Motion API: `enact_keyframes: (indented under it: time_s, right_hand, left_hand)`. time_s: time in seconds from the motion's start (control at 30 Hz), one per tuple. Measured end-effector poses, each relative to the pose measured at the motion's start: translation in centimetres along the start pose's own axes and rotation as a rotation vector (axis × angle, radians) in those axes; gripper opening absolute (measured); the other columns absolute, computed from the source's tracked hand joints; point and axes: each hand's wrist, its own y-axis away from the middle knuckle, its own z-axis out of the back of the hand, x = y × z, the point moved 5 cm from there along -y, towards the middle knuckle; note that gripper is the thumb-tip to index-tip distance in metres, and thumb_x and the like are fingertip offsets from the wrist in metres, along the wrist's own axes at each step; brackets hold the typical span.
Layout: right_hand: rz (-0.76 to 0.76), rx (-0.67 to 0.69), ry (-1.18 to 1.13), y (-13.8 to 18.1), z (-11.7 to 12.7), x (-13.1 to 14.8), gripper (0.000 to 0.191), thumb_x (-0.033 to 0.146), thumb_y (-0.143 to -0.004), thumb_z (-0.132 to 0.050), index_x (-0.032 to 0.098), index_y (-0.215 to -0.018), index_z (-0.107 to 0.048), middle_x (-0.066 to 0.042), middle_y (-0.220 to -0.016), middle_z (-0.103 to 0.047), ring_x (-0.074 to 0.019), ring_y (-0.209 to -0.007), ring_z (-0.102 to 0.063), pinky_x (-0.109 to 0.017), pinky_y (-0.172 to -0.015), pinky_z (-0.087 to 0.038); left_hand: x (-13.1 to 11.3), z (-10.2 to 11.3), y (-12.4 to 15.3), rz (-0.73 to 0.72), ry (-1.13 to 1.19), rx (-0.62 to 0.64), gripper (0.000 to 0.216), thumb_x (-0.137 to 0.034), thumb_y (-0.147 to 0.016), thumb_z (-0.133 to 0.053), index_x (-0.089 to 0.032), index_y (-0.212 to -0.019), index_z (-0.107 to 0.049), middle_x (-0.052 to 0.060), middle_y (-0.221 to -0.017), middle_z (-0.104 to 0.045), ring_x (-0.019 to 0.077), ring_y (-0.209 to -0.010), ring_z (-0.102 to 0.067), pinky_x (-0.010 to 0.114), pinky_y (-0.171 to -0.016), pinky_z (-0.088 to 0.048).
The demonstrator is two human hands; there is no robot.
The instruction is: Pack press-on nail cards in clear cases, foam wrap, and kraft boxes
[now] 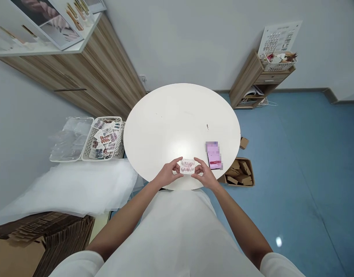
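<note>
Over the near edge of a round white table (177, 119), both my hands grip a small clear tray of pink press-on nails (188, 166). My left hand (168, 173) pinches its left end with fingers closed. My right hand (203, 173) pinches its right end the same way. A pink phone (213, 154) lies flat on the table just right of my right hand.
A white basket (105, 139) with several nail sets and a clear tray (69, 138) stand left of the table. An open cardboard box (239, 172) of small brown cartons sits on the blue floor to the right. Flattened cardboard (44, 234) lies at lower left.
</note>
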Motion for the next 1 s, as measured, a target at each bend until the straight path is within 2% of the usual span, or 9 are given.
enact_keyframes:
  time_s: [0.17,0.3,0.43,0.53,0.67,0.8,1.0]
  right_hand:
    - [0.002,0.021,-0.003,-0.4,-0.8,0.1,0.070,0.023,-0.066,-0.061,0.028,-0.129,-0.031,0.003,-0.077,-0.050,-0.0107,-0.069,-0.052,-0.032,-0.073,-0.045]
    - [-0.007,0.017,0.015,-0.9,-1.5,0.3,0.067,0.023,-0.068,-0.059,0.028,-0.129,-0.032,0.003,-0.077,-0.051,-0.0112,-0.069,-0.053,-0.033,-0.073,-0.046]
    - [0.001,0.013,0.020,-1.6,-2.5,0.7,0.065,0.023,-0.069,-0.059,0.027,-0.128,-0.033,0.002,-0.075,-0.053,-0.0116,-0.068,-0.052,-0.033,-0.072,-0.046]
    - [-0.011,0.015,0.027,-2.5,-3.6,1.0,0.065,0.023,-0.069,-0.058,0.027,-0.128,-0.032,0.003,-0.074,-0.053,-0.0116,-0.067,-0.052,-0.032,-0.072,-0.046]
    - [-0.032,-0.031,0.055,-4.2,-5.4,1.4,0.062,0.024,-0.070,-0.057,0.027,-0.128,-0.033,0.002,-0.076,-0.053,-0.0115,-0.067,-0.052,-0.033,-0.072,-0.046]
    - [-0.067,-0.063,0.101,-6.5,-7.8,1.9,0.061,0.024,-0.070,-0.056,0.028,-0.127,-0.033,0.002,-0.079,-0.053,-0.0113,-0.067,-0.052,-0.033,-0.072,-0.046]
    - [-0.154,0.015,0.143,-11.2,-13.1,2.3,0.061,0.023,-0.070,-0.055,0.029,-0.126,-0.033,0.002,-0.080,-0.054,-0.0113,-0.066,-0.051,-0.032,-0.068,-0.045]
  left_hand:
    - [0.4,0.8,0.2,0.050,0.033,-0.054,0.060,-0.028,-0.068,-0.061,-0.028,-0.124,-0.040,-0.003,-0.073,-0.054,0.0122,-0.069,-0.054,0.032,-0.080,-0.045]
    - [0.8,1.6,0.5,0.085,0.057,-0.069,0.063,-0.027,-0.067,-0.062,-0.029,-0.126,-0.038,-0.003,-0.076,-0.054,0.0122,-0.070,-0.054,0.032,-0.081,-0.044]
    - [1.3,2.8,0.8,0.059,0.067,-0.080,0.071,-0.027,-0.064,-0.065,-0.029,-0.129,-0.034,-0.002,-0.080,-0.056,0.0123,-0.071,-0.055,0.032,-0.079,-0.045]
    - [2.1,3.8,0.9,0.035,0.053,-0.078,0.064,-0.026,-0.066,-0.063,-0.029,-0.126,-0.039,-0.001,-0.081,-0.056,0.0118,-0.070,-0.055,0.031,-0.078,-0.045]
    - [4.0,5.8,0.7,0.041,0.047,-0.085,0.061,-0.024,-0.069,-0.060,-0.029,-0.126,-0.038,-0.002,-0.081,-0.054,0.0108,-0.070,-0.054,0.030,-0.077,-0.045]
    - [6.2,8.6,0.6,0.046,0.039,-0.111,0.062,-0.023,-0.068,-0.061,-0.028,-0.126,-0.039,0.001,-0.091,-0.053,0.0116,-0.072,-0.053,0.031,-0.076,-0.046]
    - [10.8,13.1,1.4,0.093,0.031,-0.174,0.064,-0.019,-0.069,-0.058,-0.028,-0.128,-0.035,0.003,-0.094,-0.049,0.0117,-0.073,-0.050,0.031,-0.073,-0.048]
